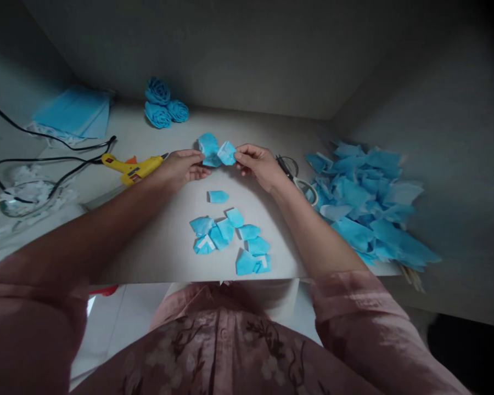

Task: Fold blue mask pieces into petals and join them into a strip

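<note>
My left hand (189, 165) pinches a rounded blue fabric flower piece (208, 149) above the middle of the table. From the other side, my right hand (255, 163) grips a smaller blue petal (227, 153) by its right edge. The petal meets or overlaps the flower piece; whether they are joined I cannot tell. Below my hands lies a single cut petal (218, 196). Nearer the front edge are several more loose petals (225, 229), some showing white strips.
A yellow glue gun (135, 169) with a black cord rests by my left forearm. Rolled blue roses (158, 116) and flat face masks (73, 114) sit at the back left. Scissors (304, 189) and a blue fabric pile (366, 197) lie right. Walls enclose the table.
</note>
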